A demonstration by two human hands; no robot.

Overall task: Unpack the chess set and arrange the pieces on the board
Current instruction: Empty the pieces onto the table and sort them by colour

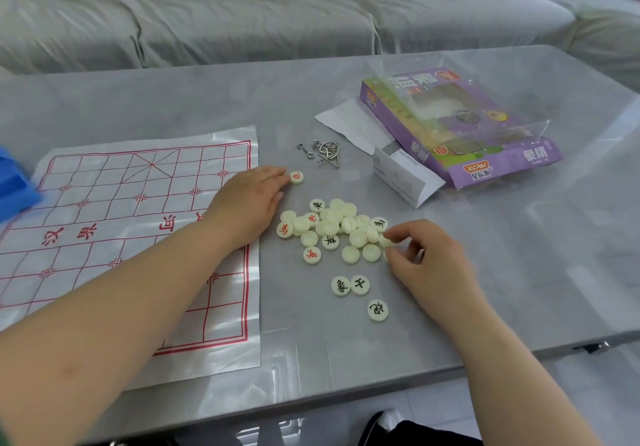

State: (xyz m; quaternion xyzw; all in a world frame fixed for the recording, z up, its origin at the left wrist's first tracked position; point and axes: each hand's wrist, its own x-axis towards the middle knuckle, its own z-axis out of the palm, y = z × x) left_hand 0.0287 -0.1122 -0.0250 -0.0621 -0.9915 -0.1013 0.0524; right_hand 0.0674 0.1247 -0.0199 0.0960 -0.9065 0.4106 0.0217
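Paper board with a red grid lies flat on the grey surface, left of centre, with the left forearm across its right side. Left hand is open and flat, its straight fingertips touching a lone red-marked piece just off the board's right edge. Pile of pieces sits right of the board, mostly face down, a few showing red or black characters. Right hand is curled, thumb and fingers pinching a pale piece at the pile's right edge. Three black-marked pieces lie nearer, apart from the pile. Opened purple box lies far right, metal ring puzzle beside it.
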